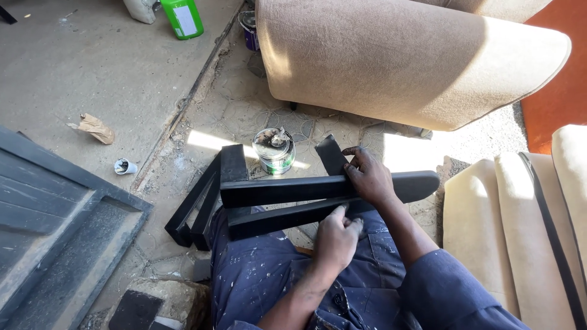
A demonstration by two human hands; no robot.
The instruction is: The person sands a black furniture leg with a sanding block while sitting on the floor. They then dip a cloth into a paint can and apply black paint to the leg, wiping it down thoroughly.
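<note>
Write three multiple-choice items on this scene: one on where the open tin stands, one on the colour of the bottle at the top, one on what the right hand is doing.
1. Where does the open tin stand?
A. on the ground beyond the black wooden frame
B. on the tan cushion
C. on the person's lap

2. What colour is the plastic bottle?
A. red
B. green
C. white

3. What is the right hand doing?
A. lying flat on the frame's upper rail
B. holding the tin
C. hanging free of everything

Key: 1 A, the tin stands on the cracked floor just past the frame. 2 B, its body is bright green with a pale label. 3 A, palm and fingers lie on the rail, while the left hand touches the lower rail.
</note>
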